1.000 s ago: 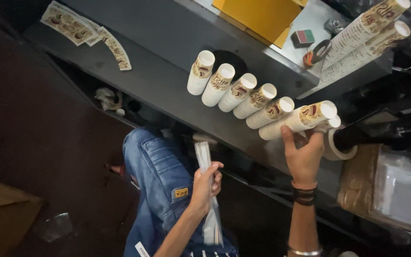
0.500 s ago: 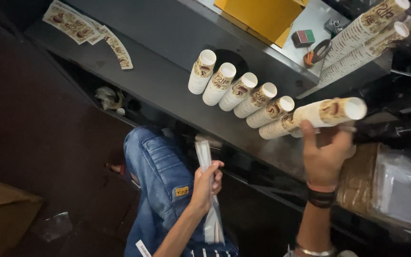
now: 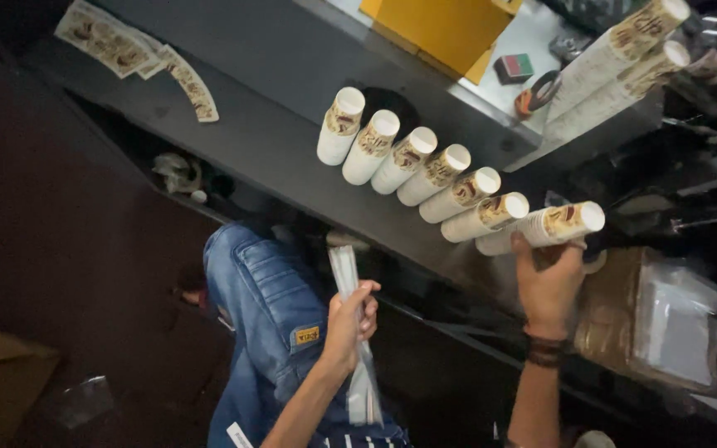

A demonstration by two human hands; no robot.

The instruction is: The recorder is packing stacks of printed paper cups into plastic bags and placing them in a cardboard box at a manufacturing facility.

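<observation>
My right hand [image 3: 548, 280] grips a stack of white paper cups with brown print [image 3: 545, 227], held sideways at the end of a row of like cup stacks [image 3: 412, 162] that stand on a grey metal shelf [image 3: 275, 141]. My left hand [image 3: 350, 319] holds a long clear plastic sleeve [image 3: 352, 332] upright over my knee in blue jeans [image 3: 267, 332].
Two longer cup stacks [image 3: 616, 70] lie at the upper right beside a yellow box [image 3: 450, 29], a small red and green block [image 3: 514, 66] and scissors [image 3: 537, 91]. Flat printed cup blanks [image 3: 139, 58] lie at the shelf's left end. A cardboard box with plastic bags [image 3: 657, 323] sits at the right.
My right hand has brought the cup stack down and left, closer to the end of the row. My left hand has kept the sleeve where it was.
</observation>
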